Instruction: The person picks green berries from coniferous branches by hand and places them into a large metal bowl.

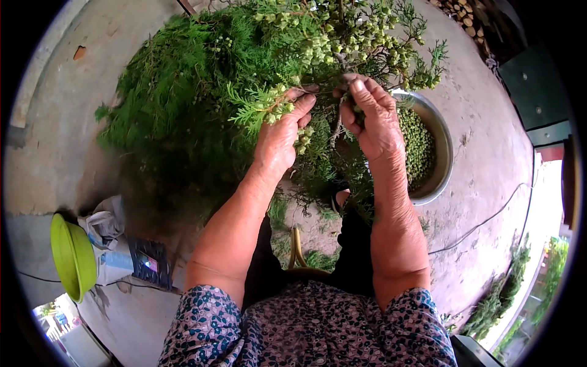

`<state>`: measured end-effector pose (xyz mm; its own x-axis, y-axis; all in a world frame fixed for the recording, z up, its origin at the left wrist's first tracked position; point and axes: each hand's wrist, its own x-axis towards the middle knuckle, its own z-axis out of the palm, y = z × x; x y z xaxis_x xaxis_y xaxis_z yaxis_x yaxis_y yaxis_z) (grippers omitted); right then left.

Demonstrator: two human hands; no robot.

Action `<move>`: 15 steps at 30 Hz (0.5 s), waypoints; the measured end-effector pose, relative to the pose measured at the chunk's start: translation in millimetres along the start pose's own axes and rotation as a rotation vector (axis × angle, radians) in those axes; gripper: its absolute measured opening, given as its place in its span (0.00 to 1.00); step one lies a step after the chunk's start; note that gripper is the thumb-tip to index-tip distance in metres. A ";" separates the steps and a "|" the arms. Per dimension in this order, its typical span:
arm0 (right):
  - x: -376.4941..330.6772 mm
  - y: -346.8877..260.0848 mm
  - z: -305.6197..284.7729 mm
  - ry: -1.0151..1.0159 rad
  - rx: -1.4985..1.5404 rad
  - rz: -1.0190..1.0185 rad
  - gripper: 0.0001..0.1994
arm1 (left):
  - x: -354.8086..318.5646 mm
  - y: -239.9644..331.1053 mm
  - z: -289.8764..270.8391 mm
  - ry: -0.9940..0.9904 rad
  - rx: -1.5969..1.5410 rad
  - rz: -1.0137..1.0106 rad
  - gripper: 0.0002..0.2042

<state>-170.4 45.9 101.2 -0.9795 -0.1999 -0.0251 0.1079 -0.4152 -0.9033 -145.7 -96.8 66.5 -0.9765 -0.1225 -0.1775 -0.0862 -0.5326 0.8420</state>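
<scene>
A large heap of conifer branches (177, 73) with feathery green leaves and pale green cones lies in front of me. My left hand (282, 131) pinches a sprig (269, 105) with cones and leaf tips, thumb and forefinger pressed together. Just to its right, my right hand (374, 116) is closed in a pinch before a cone-laden branch (367, 46). What sits between its fingertips is too small to make out. Partly behind my right forearm stands a metal basin (448, 147) with many small green cones (417, 144) in it.
On the left stand a lime-green plastic basin (79, 260) and a pale sack (104, 223). A dark cable (477, 229) runs over the concrete floor (489, 165) at the right. Stacked firewood (468, 18) and a dark green cabinet (535, 88) are at the far right.
</scene>
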 end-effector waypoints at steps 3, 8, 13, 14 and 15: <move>-7.6 7.1 9.3 0.003 -0.320 -0.123 0.09 | -1.6 3.2 3.1 0.038 0.042 0.024 0.09; -15.2 36.2 15.9 0.207 -0.847 -0.534 0.07 | -0.1 7.1 0.5 -0.009 0.073 -0.011 0.08; -8.0 23.7 10.6 0.346 -0.357 -0.240 0.05 | -3.9 8.1 7.7 0.077 0.130 0.000 0.10; -4.4 26.0 8.4 0.358 -0.358 -0.286 0.06 | -3.8 7.1 7.6 0.075 0.130 -0.001 0.10; -1.5 28.0 7.3 0.358 -0.356 -0.285 0.06 | -3.6 5.6 6.4 0.056 0.127 0.007 0.10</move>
<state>-164.6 28.1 79.1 -0.9647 0.2142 0.1532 -0.1719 -0.0717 -0.9825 -143.9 -94.0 75.1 -0.9649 -0.1742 -0.1966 -0.1074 -0.4215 0.9004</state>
